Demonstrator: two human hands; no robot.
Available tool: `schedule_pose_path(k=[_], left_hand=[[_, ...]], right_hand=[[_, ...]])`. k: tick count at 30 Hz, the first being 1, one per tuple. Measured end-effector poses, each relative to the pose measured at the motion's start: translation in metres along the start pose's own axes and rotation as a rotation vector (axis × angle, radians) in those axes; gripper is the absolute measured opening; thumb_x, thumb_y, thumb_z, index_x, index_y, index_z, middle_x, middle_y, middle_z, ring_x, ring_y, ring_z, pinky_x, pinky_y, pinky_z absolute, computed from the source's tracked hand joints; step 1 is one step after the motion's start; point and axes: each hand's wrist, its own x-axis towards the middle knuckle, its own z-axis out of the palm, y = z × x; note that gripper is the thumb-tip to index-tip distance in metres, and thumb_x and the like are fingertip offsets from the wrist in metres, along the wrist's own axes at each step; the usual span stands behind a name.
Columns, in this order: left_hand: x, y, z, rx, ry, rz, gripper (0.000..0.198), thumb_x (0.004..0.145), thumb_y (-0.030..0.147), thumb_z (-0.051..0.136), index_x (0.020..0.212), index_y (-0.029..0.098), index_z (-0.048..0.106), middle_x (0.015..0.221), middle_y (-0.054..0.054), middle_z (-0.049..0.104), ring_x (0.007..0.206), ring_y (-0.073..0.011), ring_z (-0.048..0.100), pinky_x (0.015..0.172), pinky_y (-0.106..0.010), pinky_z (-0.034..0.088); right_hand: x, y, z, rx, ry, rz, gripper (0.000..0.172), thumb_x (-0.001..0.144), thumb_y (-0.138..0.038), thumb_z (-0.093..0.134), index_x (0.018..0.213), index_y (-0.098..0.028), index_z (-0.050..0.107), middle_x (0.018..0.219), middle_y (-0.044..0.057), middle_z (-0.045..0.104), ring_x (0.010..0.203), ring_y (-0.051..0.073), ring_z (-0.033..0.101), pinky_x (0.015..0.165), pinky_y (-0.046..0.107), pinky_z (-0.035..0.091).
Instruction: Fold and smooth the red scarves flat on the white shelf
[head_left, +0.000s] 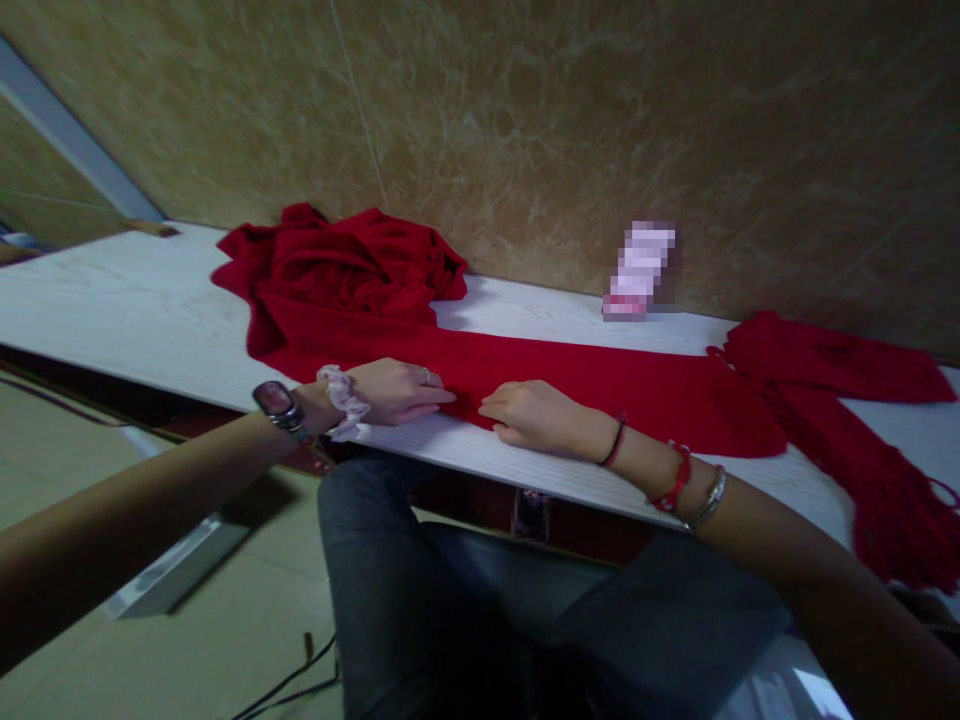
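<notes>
A long strip of red cloth [600, 385] lies along the narrow white table, running on the left into a crumpled heap [337, 265]. My left hand [397, 390] is closed at the near edge of the strip, with its fingertips pressed together on the cloth. Just to the right, my right hand [538, 415] grips the same edge with curled fingers. A short gap separates the two hands. The fingertips partly hide what they pinch. Beyond the strip's right end lies a red scarf [832, 360] with a fringe [911, 525].
A blurred pink-and-white upright item [641, 268] stands at the back of the white table [112, 290], against the brown marbled wall [525, 130]. Below the table's front edge are my legs [382, 580]. Black cables [292, 685] lie on the tiled floor at lower left.
</notes>
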Motion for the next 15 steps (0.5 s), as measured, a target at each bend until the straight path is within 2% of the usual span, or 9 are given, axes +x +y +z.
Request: schedule_pose_path(k=[4,7,11,15], left_hand=[[0.0001,0.0006,-0.0058,0.013,-0.094,-0.010,0.037,0.087,0.019,0.037,0.118,0.025,0.057,0.111,-0.004,0.062,0.090,-0.0155,0.060,0.068,-0.020,0.046],[0.0002,0.0013,-0.0087,0.030,-0.141,-0.024,0.043,0.084,0.011,0.037,0.120,0.027,0.056,0.116,-0.004,0.059,0.093,-0.0170,0.060,0.068,-0.021,0.046],[-0.0014,0.0031,-0.0076,0.008,-0.116,-0.047,0.044,0.083,0.010,0.036,0.118,0.027,0.057,0.115,-0.003,0.060,0.090,-0.0158,0.060,0.069,-0.021,0.045],[-0.0027,0.0039,-0.0049,0.086,-0.089,-0.091,0.038,0.084,0.015,0.036,0.112,0.025,0.060,0.100,-0.005,0.063,0.076,-0.0138,0.060,0.060,-0.020,0.044]], right_hand=[[0.0036,-0.0008,-0.0065,-0.014,-0.096,0.018,0.021,0.075,-0.007,0.051,0.090,-0.015,0.063,0.094,0.009,0.068,0.088,0.018,0.060,0.072,0.028,0.044],[0.0039,-0.0011,-0.0086,-0.029,-0.116,0.030,0.022,0.074,-0.006,0.050,0.090,-0.015,0.063,0.096,0.009,0.068,0.089,0.019,0.060,0.071,0.028,0.045],[0.0013,-0.0031,-0.0067,-0.027,-0.093,0.063,0.027,0.075,-0.003,0.048,0.094,-0.016,0.063,0.098,0.008,0.067,0.092,0.019,0.060,0.073,0.027,0.045],[0.0002,-0.0051,0.0001,-0.006,-0.018,0.085,0.036,0.076,0.000,0.046,0.105,-0.017,0.060,0.102,0.008,0.067,0.096,0.017,0.059,0.076,0.027,0.046]])
